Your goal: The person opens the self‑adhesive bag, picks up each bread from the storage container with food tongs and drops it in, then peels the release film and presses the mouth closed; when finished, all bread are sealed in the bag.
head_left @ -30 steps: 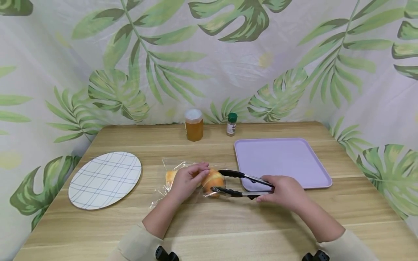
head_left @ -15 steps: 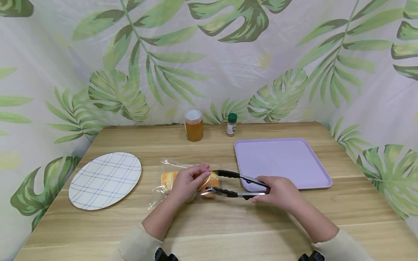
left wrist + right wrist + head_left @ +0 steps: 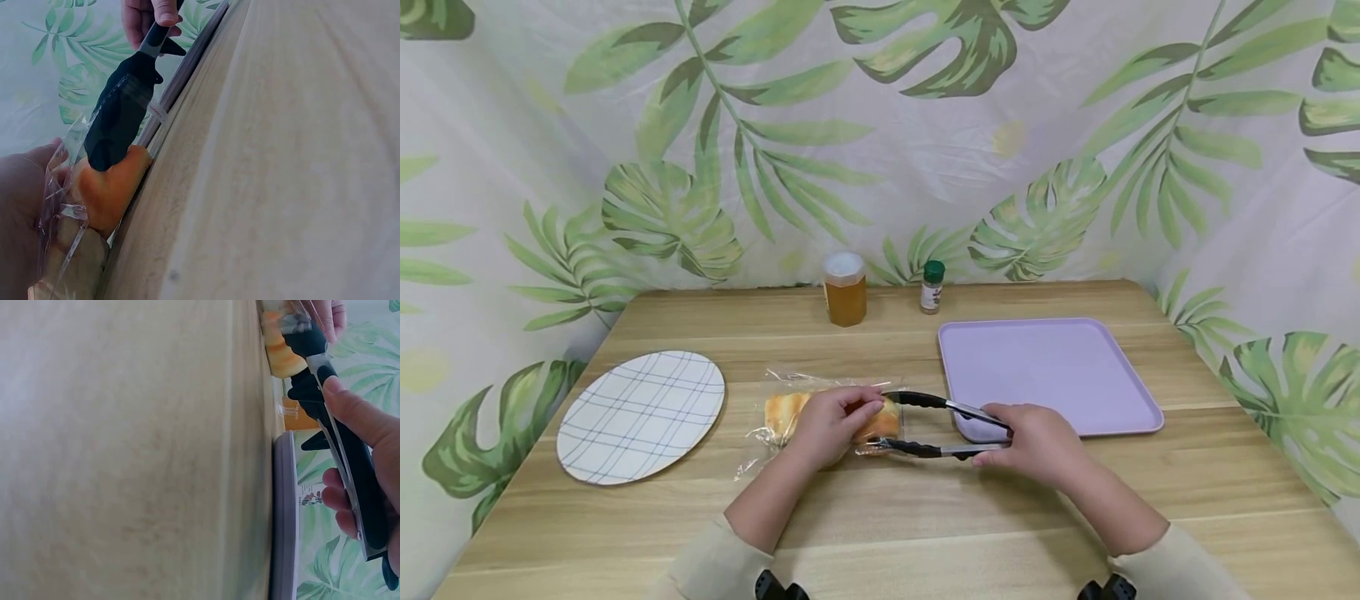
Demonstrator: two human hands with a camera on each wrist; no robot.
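Note:
A golden bread loaf (image 3: 882,422) lies in a crinkled clear plastic bag (image 3: 758,442) at mid-table. My left hand (image 3: 829,423) is over the loaf, hiding its middle, and pinches the bag's upper edge near its right end between thumb and fingers. Tongs with black tips (image 3: 921,450) are gripped in my right hand (image 3: 1037,440), thumb on one arm and fingers on the other. The spread tips straddle the bread's right end. In the left wrist view, one black tip (image 3: 119,119) overlaps the bread (image 3: 109,190), with clear film around it.
A lilac tray (image 3: 1045,375) lies at the right, just behind the tongs. At the left is a white plate (image 3: 640,417) with blue checks. A honey-coloured jar (image 3: 846,292) and a green-capped shaker bottle (image 3: 932,287) stand by the back edge.
My right hand and the tongs have shifted left, farther over the bread. The loaf and its bag have slid slightly left, while my left hand stays nearly in place.

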